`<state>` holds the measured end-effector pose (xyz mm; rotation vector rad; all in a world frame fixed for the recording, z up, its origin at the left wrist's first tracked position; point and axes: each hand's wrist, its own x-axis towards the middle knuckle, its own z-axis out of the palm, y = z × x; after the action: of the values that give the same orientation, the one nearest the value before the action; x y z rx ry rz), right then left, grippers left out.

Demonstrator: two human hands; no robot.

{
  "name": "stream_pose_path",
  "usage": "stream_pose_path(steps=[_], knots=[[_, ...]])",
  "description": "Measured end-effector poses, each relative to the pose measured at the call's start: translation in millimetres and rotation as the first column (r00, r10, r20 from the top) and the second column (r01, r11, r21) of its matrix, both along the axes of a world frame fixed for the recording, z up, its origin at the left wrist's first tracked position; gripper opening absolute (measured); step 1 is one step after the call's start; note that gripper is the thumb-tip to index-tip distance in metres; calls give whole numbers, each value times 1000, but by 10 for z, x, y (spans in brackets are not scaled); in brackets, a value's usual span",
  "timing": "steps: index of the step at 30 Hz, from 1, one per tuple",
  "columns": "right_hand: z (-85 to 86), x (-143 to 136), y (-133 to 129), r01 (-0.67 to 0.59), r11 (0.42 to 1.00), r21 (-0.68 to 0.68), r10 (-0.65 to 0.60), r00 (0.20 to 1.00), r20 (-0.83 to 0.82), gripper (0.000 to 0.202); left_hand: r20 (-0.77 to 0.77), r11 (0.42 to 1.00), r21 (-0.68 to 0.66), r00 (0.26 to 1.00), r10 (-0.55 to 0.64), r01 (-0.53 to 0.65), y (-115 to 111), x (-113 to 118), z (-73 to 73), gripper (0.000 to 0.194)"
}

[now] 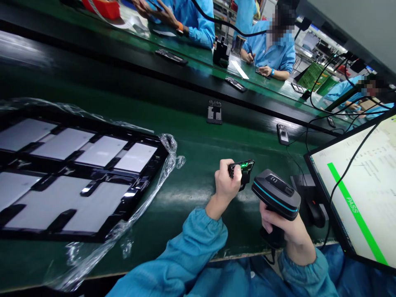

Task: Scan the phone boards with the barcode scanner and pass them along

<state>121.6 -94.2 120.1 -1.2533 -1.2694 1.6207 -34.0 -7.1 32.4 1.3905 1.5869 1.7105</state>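
My left hand (227, 181) is closed around a dark, opened phone body (246, 175), held tilted above the green bench. Green light falls on the phone's upper part, near my thumb. In my right hand (275, 218) is a black barcode scanner (275, 193) with a blue stripe along its side, gripped by the handle. The scanner's front end points toward the phone, a short gap apart. My fingers hide part of the phone and part of the scanner's handle.
At left lies a black tray (136, 180) of pale flat pieces, wrapped in clear plastic. A monitor (352, 198) showing "PASS" stands at right, beside a mouse (314, 211). Phone bodies (214, 112) lie farther back. Co-workers in blue (269, 49) sit across the dark conveyor strip (133, 68).
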Motion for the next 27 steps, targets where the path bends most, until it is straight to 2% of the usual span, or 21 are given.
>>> stream_pose_path(steps=[9, 12, 16, 21, 27], knots=[[65, -51, -53, 6, 999, 41, -10, 995, 97, 28, -29, 1000, 4, 999, -16, 16, -2, -9, -10, 17], [95, -154, -107, -26, 986, 162, -15, 969, 246, 17, -8, 999, -52, 1000, -5, 5, 3, -4, -6, 18], [80, -348, -168, -73, 932, 355, -78, 916, 394, 23, 12, 990, -141, 1000, 4, -2, 3, -9, 2, 16], [40, -501, -148, -137, 923, 361, -39, 897, 441, 12, 7, 978, -205, 1000, -30, 31, -9, -22, 4, 21], [-21, -487, -152, -41, 918, 394, -150, 886, 440, 10, 3, 975, -223, 1000, -22, 22, -2, -22, -1, 21]])
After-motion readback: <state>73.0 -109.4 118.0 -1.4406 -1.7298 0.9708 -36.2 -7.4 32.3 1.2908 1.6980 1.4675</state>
